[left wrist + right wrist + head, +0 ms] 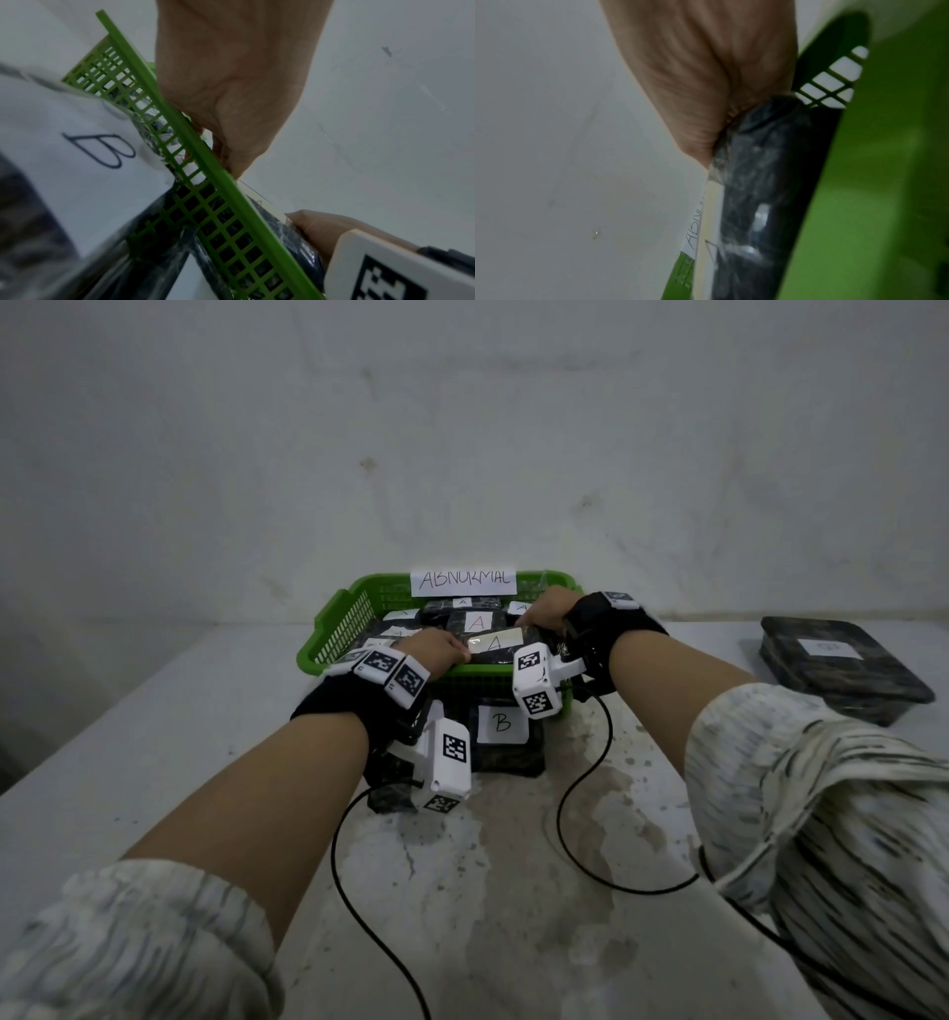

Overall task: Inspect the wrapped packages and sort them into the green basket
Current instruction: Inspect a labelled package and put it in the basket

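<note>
A green mesh basket (339, 621) with an "ABNORMAL" sign (463, 582) stands at the table's far middle, holding several black wrapped packages with "A" labels. Both hands hold one black "A" package (495, 645) over the basket's front part. My left hand (440, 647) grips its left end and my right hand (550, 611) grips its right end. In the left wrist view the left hand (231, 81) reaches over the basket rim (180, 121). In the right wrist view the right hand (706, 81) presses on the black package (765, 182).
A black package labelled "B" (506, 737) lies on the table right in front of the basket, under my wrists. A larger black wrapped package (842, 667) lies at the table's right. Black cables (570, 788) trail from the wrist cameras across the stained tabletop. A wall stands close behind.
</note>
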Demonstrator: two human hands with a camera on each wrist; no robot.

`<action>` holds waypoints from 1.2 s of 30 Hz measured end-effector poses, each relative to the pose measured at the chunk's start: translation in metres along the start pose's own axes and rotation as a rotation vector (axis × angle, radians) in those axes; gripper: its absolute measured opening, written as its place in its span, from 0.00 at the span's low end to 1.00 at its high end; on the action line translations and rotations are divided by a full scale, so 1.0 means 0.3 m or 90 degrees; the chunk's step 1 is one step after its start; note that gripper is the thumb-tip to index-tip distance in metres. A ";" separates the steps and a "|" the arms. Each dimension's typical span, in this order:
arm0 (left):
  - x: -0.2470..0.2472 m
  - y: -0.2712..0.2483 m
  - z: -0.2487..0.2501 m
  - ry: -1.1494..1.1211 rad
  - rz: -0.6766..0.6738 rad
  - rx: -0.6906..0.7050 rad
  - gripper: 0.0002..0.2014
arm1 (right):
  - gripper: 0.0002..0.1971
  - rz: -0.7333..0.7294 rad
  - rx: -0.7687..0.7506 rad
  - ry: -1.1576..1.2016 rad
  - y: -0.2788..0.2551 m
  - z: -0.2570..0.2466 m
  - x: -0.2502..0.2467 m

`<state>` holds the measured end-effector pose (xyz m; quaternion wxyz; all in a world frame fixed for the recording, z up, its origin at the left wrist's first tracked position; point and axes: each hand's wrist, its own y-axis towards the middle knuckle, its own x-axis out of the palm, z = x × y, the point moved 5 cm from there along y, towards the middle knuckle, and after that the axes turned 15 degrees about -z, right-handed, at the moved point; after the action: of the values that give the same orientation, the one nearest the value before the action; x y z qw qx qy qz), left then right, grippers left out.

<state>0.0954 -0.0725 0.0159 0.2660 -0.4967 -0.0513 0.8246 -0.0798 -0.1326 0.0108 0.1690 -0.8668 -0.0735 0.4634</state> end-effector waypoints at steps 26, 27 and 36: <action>0.062 0.020 0.085 0.244 -0.109 0.051 0.21 | 0.12 0.071 0.009 -0.221 0.022 -0.024 0.000; 0.065 0.019 0.095 0.264 -0.110 0.048 0.21 | 0.11 0.074 0.010 -0.223 0.038 -0.017 0.003; 0.040 0.072 0.083 0.226 -0.147 0.039 0.20 | 0.14 0.029 -0.068 -0.194 -0.064 -0.033 0.003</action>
<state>0.0615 -0.0807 0.0112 0.3789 -0.6166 -0.0350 0.6892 -0.0704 -0.1167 0.0222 0.0992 -0.7958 -0.1027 0.5885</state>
